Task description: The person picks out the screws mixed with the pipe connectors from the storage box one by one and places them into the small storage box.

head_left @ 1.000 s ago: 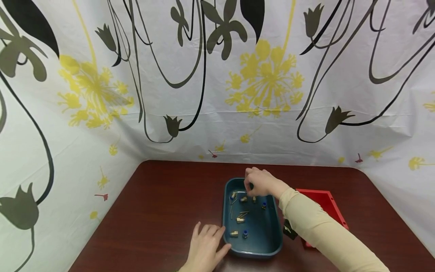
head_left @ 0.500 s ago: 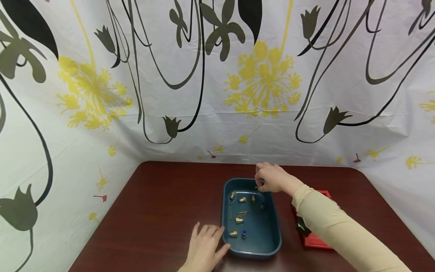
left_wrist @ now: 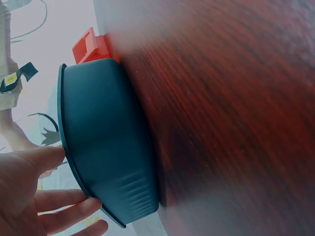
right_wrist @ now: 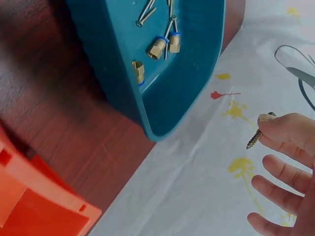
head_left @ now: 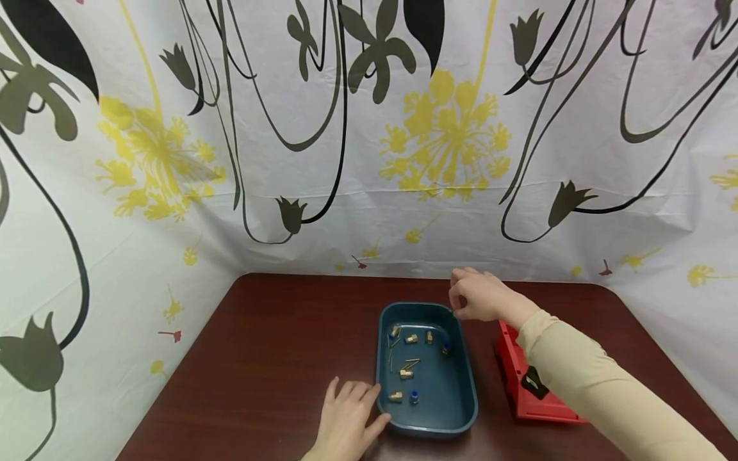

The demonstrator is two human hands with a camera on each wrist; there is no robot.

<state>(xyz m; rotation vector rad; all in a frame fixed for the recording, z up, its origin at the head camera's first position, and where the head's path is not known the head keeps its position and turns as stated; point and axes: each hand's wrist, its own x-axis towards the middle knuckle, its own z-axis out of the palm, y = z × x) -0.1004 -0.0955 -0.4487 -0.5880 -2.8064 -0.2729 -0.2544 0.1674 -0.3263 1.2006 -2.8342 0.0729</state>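
Note:
In the right wrist view, my right hand (right_wrist: 290,172) pinches a screw (right_wrist: 253,139) between thumb and index finger, with the other fingers spread loosely. The head view has that right hand (head_left: 482,295) above the far right corner of a teal tray (head_left: 442,400). Inside the tray lie several brass fittings (head_left: 406,374), some with blue ends, and several thin screws (right_wrist: 146,18). My left hand (head_left: 348,416) rests against the tray's near left side. Its thumb and fingertips touch the rim in the left wrist view, the fingers mostly straight.
A red plastic bin (head_left: 510,368) stands to the right of the tray, partly hidden by my right forearm. A dark strap (head_left: 535,382) is on that wrist side. Both sit on a brown table (head_left: 277,346), with a patterned cloth (head_left: 346,166) hanging behind it.
My right hand has risen out of the tray and shifted right past its far right corner, carrying the screw. More of the red bin shows. The left hand stays at the rim.

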